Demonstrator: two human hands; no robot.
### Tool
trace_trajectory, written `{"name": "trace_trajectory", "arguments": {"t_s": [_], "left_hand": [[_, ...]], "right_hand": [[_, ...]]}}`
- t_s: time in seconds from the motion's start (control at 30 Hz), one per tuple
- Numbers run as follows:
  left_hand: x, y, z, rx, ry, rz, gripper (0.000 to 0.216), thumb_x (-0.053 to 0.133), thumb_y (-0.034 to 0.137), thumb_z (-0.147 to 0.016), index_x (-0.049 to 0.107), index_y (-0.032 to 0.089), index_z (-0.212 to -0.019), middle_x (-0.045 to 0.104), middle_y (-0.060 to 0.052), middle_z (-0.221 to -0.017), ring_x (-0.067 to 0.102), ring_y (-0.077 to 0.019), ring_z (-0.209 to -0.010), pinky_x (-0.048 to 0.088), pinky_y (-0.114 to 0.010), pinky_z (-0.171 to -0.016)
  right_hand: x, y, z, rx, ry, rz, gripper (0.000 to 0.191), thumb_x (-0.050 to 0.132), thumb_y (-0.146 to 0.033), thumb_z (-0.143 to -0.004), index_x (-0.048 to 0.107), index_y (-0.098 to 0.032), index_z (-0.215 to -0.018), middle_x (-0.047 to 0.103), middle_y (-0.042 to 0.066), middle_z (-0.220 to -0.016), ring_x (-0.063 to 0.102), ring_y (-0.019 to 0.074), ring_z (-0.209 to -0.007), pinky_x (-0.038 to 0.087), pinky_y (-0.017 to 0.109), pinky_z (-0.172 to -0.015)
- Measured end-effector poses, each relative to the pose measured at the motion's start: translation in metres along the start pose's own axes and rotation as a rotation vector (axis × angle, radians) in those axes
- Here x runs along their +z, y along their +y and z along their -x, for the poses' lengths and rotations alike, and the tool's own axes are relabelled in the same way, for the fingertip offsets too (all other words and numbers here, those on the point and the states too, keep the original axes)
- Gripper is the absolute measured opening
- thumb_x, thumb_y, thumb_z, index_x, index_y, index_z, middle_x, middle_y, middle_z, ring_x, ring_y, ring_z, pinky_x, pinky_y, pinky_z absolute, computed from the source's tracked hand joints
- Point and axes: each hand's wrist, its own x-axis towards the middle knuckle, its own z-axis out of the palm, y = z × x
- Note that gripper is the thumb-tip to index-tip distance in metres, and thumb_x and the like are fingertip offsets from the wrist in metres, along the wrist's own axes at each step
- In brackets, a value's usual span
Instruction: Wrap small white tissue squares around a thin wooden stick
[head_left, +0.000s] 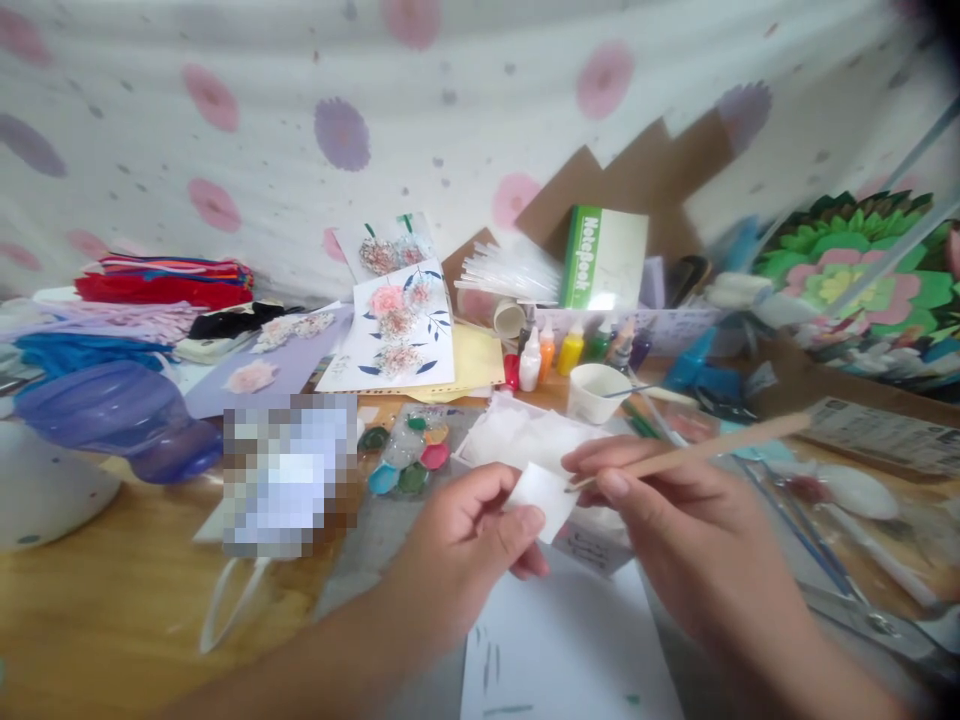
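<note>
Two hands work above the table [112, 590]: the left hand [457, 545] pinches a small paper square [544, 495] by its edge, and the right hand [675, 530] grips a thin wooden stick [705, 447] touching it. The paper looks light and floppy, so a soft edge pinch seems best.

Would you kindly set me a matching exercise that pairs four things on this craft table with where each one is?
Things:
1. white paper square
2. wooden stick
3. green notebook
4. white cup

Places:
A. standing just in front of the little bottles
B. held in the right hand
C. propped upright at the back of the table
D. pinched by the left hand

Pairs: 1-D, 2-B, 3-C, 4-A.
</note>
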Motion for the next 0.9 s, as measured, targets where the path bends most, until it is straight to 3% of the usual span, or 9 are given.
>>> {"name": "trace_trajectory", "arguments": {"t_s": [0.2,0.37,0.6,0.9], "left_hand": [[-0.001,0.003,0.0,0.022,0.133,-0.081,0.02,0.059,0.033,-0.083,0.061,0.016,-0.072,0.057,0.003,-0.063,0.059,-0.0113,-0.058,0.046,-0.023,-0.059],[-0.003,0.002,-0.001,0.041,0.151,-0.285,0.019,0.058,0.03,-0.078,0.052,0.019,-0.063,0.051,0.004,-0.055,0.053,-0.0124,-0.054,0.038,-0.023,-0.052],[-0.002,-0.002,-0.002,0.268,0.206,-0.637,0.027,0.059,0.022,-0.076,0.042,0.018,-0.055,0.037,0.006,-0.051,0.035,-0.0082,-0.049,0.029,-0.02,-0.047],[-0.001,-0.003,-0.002,0.378,0.201,-0.729,0.023,0.061,0.017,-0.075,0.045,0.018,-0.059,0.044,0.006,-0.053,0.038,-0.0069,-0.049,0.03,-0.018,-0.048]], "right_hand": [[0.001,0.003,0.004,-0.07,-0.057,0.004,0.014,0.068,-0.022,-0.09,0.077,-0.032,-0.089,0.075,-0.002,-0.093,0.069,0.0164,-0.097,0.057,0.024,-0.08],[0.001,-0.002,0.007,-0.098,-0.097,-0.022,0.015,0.065,-0.023,-0.092,0.076,-0.034,-0.093,0.075,-0.002,-0.098,0.066,0.0171,-0.104,0.055,0.028,-0.089],[0.007,-0.012,0.011,-0.068,-0.086,0.093,0.012,0.069,-0.028,-0.088,0.077,-0.035,-0.093,0.076,0.003,-0.101,0.068,0.0225,-0.106,0.059,0.033,-0.086],[0.01,-0.01,0.008,-0.069,-0.077,0.154,0.009,0.072,-0.03,-0.085,0.08,-0.034,-0.087,0.077,0.005,-0.096,0.072,0.0226,-0.098,0.062,0.03,-0.079]]}}
